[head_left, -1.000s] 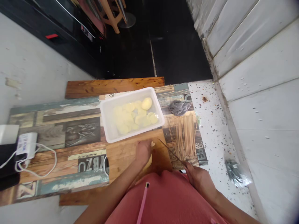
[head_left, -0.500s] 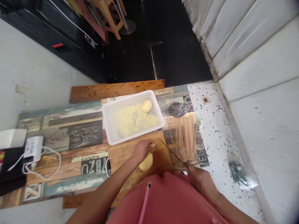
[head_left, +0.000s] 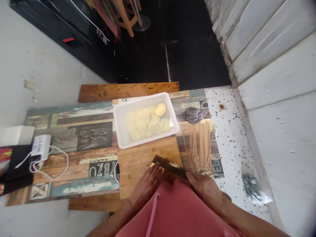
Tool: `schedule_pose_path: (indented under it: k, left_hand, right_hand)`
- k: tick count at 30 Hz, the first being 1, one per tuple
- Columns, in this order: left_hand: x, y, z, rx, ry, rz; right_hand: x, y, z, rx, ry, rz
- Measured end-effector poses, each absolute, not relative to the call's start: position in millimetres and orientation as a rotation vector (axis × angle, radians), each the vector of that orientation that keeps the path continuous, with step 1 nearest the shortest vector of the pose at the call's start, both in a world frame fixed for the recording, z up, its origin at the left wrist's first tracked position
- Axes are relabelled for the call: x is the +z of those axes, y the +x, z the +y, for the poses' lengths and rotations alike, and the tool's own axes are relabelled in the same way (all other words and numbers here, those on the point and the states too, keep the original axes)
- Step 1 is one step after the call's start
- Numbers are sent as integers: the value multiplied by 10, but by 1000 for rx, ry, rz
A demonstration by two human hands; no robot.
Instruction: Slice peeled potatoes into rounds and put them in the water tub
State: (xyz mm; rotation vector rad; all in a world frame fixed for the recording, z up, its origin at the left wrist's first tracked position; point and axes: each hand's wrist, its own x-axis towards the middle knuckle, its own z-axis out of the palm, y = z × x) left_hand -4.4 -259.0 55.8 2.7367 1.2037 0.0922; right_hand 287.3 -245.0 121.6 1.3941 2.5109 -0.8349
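Observation:
My right hand grips the handle of a broad, dark-bladed kitchen knife, its blade reaching left over the wooden cutting board. Against the blade, the fingers of my left hand press down on a pale yellow peeled potato, most of it hidden by fingers and knife. Beyond the board stands a white plastic tub of cloudy water. Potato slices lie in it, along with a whole peeled potato at the right.
Right of the board lie many thin wooden skewers, with a crumpled grey cloth behind them. A white power strip with looped cable is at the table's left. A clear plastic bag rests on the speckled surface at right.
The knife has swung left from beside the skewers to the potato. My left hand has come down onto the potato; the small piece it pinched is no longer visible. The view shifted slightly.

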Motion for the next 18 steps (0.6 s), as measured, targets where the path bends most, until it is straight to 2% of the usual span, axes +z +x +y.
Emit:
schedule_pose_path:
  k: [6, 18]
  left_hand:
    - [392, -1, -2770, -132, 2734, 1346]
    - [363, -64, -2722, -207, 2728, 1111]
  right_hand:
    - [1190, 2784, -2384, -682, 1209, 2655]
    - [1242, 2748, -2314, -599, 1077, 2567]
